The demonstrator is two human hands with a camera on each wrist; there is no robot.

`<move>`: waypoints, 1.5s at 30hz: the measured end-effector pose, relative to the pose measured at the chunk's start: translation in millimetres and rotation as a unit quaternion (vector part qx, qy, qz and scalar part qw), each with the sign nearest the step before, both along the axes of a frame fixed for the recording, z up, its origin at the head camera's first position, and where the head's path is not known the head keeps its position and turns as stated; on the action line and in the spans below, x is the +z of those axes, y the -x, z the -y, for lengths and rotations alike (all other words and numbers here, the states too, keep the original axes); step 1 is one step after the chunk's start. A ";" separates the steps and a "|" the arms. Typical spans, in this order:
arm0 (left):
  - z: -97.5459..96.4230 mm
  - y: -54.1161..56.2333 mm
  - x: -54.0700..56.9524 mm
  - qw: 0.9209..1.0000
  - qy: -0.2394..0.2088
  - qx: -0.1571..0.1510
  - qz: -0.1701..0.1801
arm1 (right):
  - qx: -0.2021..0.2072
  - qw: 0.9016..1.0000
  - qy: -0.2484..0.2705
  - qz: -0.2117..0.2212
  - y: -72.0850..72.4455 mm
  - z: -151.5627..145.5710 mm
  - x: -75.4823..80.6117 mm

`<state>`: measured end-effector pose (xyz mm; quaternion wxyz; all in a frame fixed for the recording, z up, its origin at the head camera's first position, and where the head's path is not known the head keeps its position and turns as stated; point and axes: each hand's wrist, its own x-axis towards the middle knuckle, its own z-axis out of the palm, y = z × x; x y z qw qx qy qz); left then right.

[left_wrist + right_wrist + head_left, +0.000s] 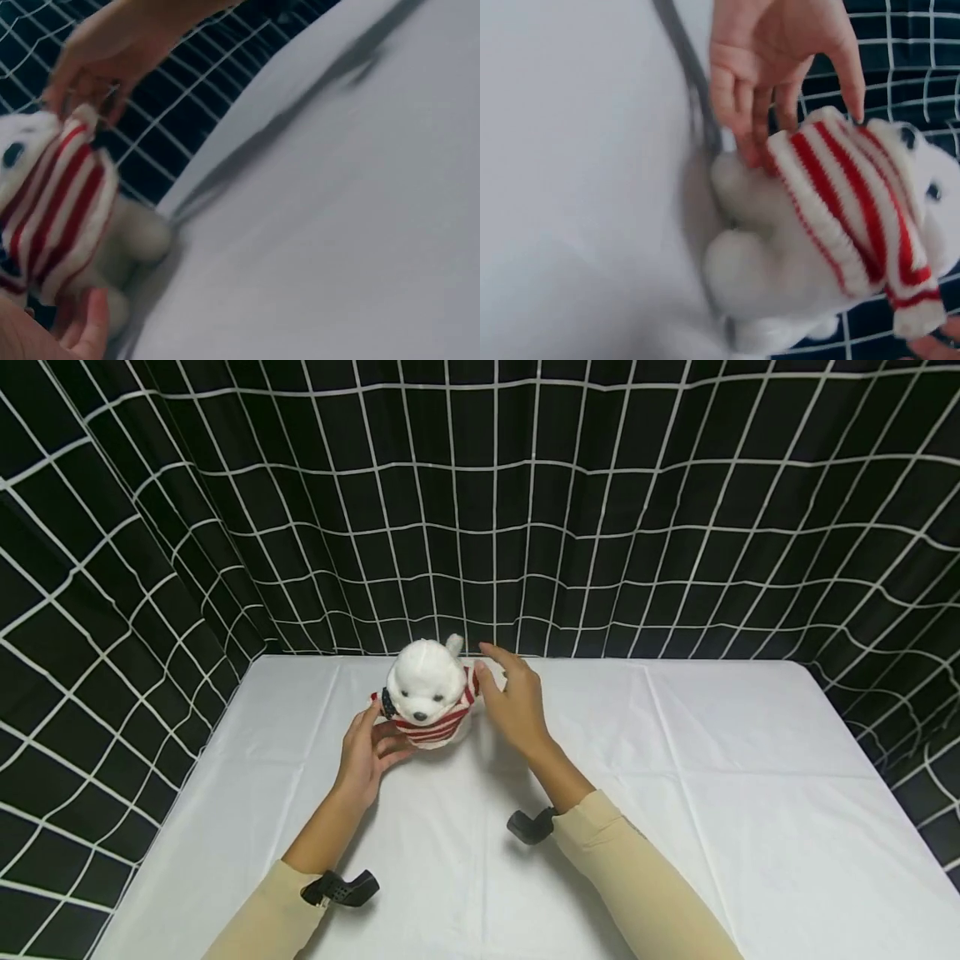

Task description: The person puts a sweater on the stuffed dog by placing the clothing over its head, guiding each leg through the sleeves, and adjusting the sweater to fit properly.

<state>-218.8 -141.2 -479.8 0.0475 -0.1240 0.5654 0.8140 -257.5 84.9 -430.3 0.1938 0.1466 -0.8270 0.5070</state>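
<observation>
A white plush bear [426, 681] in a red-and-white striped sweater [847, 202] sits upright at the far part of the white table, facing me. My left hand [365, 752] holds its side, thumb by the sleeve and fingers lower down against the body. A small dark patch [387, 703] shows beside that thumb. On the other side, my right hand [516, 700] has its thumb at the end of the bear's other sleeve [919, 307], with the index finger stretched out past it. Round white feet [739, 262] show beneath the sweater in the right wrist view.
A white cloth [600, 877] with fold creases covers the table. Black curtains with a white grid [525, 510] hang behind it and at both sides. Dark wrist devices [341, 888] sit on both forearms, over beige sleeves [645, 868].
</observation>
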 end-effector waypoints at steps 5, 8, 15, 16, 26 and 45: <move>11.5 16.9 3.2 0.999 0.051 0.002 -0.008 | -0.010 0.996 0.015 0.089 -2.8 -9.2 -10.1; 13.7 25.5 4.3 0.997 0.074 0.017 -0.026 | -0.003 0.992 0.029 0.121 -2.0 -9.8 -13.4; 13.0 36.4 3.5 0.990 0.126 0.049 -0.048 | -0.029 0.988 0.036 0.147 1.4 -8.2 -20.5; 13.1 37.2 3.2 0.989 0.134 0.049 -0.047 | -0.032 0.987 0.034 0.153 1.5 -7.9 -21.2; 19.1 46.7 -11.9 0.985 0.154 0.067 -0.033 | -0.080 0.983 -0.014 0.167 11.3 -7.3 -35.0; 14.7 65.5 6.4 0.964 0.229 0.001 -0.133 | 0.020 0.997 -0.060 0.046 22.2 -7.2 -16.8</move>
